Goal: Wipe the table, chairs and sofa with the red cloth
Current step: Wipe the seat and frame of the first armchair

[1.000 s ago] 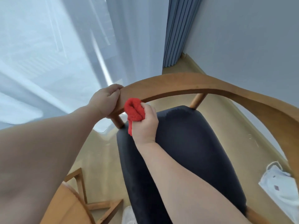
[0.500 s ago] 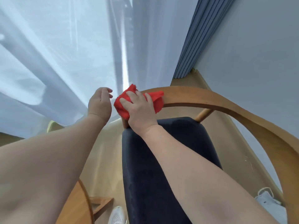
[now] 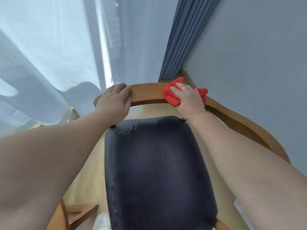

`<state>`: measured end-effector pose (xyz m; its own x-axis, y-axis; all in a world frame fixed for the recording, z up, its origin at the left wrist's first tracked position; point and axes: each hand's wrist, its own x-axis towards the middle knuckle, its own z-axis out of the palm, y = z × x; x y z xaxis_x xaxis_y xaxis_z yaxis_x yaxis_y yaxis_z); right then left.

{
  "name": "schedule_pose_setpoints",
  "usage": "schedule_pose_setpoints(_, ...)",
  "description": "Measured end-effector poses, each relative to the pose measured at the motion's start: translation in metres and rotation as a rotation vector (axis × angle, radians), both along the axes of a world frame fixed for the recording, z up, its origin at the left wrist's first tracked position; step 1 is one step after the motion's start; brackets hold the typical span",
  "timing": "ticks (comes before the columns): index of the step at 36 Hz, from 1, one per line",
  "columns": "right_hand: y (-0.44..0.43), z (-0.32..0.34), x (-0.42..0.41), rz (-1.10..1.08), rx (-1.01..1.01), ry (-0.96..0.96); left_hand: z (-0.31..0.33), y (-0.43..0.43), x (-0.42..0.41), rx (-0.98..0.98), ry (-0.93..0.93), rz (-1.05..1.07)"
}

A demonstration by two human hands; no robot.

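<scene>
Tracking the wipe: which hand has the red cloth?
The right hand, pressing the red cloth onto the chair's wooden backrest rail; the left hand only grips bare rail nearer the sheer curtain.

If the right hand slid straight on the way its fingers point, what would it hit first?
Probably the blue curtain, at its lower folds, just beyond the chair rail that the right hand presses the red cloth on; how far behind is unclear.

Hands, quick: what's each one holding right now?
Left hand: grips the rail.
Right hand: open, fingers flat, pressing the cloth on the rail.
</scene>
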<state>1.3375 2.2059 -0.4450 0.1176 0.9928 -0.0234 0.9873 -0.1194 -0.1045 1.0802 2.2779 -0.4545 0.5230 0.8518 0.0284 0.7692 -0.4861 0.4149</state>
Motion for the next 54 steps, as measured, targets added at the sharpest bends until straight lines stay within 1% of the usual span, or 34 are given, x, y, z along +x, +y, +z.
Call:
schedule_pose_setpoints(3,-0.015,0.001,0.027,-0.049,-0.006,-0.002,-0.006,0.001,0.023,0.055,0.133,-0.128)
schedule_pose_setpoints(5,-0.025,0.000,0.045,-0.080,0.007,0.004,-0.011,0.001,0.038,0.068,0.247,-0.162)
schedule_pose_setpoints(7,-0.034,-0.001,0.062,-0.098,-0.004,0.009,-0.013,0.000,0.050,0.081,0.316,-0.177)
schedule_pose_setpoints(10,-0.051,-0.001,0.083,-0.109,-0.045,0.005,-0.012,-0.005,0.066,0.129,0.339,-0.231)
schedule_pose_setpoints(13,-0.067,0.004,0.097,-0.128,-0.089,-0.032,-0.012,-0.014,0.085,0.130,0.360,-0.294)
schedule_pose_setpoints(18,-0.090,0.016,0.115,-0.132,-0.177,-0.044,-0.012,-0.029,0.103,0.098,0.387,-0.222)
schedule_pose_setpoints(22,-0.110,0.024,0.123,-0.108,-0.252,-0.106,-0.009,-0.027,0.102,0.100,0.437,-0.243)
schedule_pose_setpoints(26,-0.128,0.035,0.130,-0.134,-0.298,-0.105,-0.006,-0.029,0.102,0.101,0.469,-0.247)
schedule_pose_setpoints(31,-0.159,0.049,0.134,-0.208,-0.242,-0.041,0.003,-0.030,0.103,0.079,0.507,-0.262)
schedule_pose_setpoints(36,-0.211,0.060,0.129,-0.274,-0.143,0.000,0.009,-0.039,0.107,0.064,0.575,-0.246)
schedule_pose_setpoints(38,-0.233,0.062,0.125,-0.304,-0.113,0.010,0.010,-0.051,0.107,0.072,0.554,-0.244)
schedule_pose_setpoints(40,-0.251,0.062,0.120,-0.348,-0.102,0.024,0.012,-0.067,0.105,0.062,0.496,-0.288)
schedule_pose_setpoints(43,-0.278,0.061,0.111,-0.440,-0.117,0.047,0.018,-0.099,0.102,0.006,0.393,-0.359)
schedule_pose_setpoints(47,-0.312,0.054,0.094,-0.541,-0.135,0.058,0.030,-0.138,0.093,-0.089,0.271,-0.384)
schedule_pose_setpoints(50,-0.330,0.048,0.081,-0.626,-0.137,0.081,0.036,-0.156,0.087,-0.143,0.237,-0.396)
schedule_pose_setpoints(54,-0.353,0.041,0.065,-0.737,-0.130,0.167,0.040,-0.175,0.084,-0.191,0.217,-0.410)
